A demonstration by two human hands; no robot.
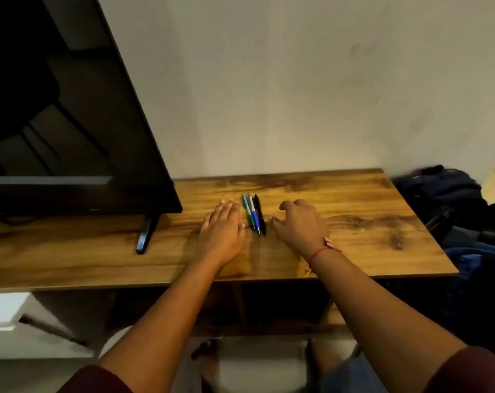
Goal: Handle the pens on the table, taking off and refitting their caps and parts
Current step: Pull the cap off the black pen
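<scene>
Three pens lie side by side on the wooden table, touching, tips toward the person: teal pen, blue pen, black pen. Left hand rests flat on the table just left of them, fingers spread out, holding nothing. Right hand sits just right of the pens, fingers curled loosely, palm down, empty (red thread bracelet on that wrist). TV stands on the table's left part, its stand foot near the left hand. Dark bags beyond the table's right edge
</scene>
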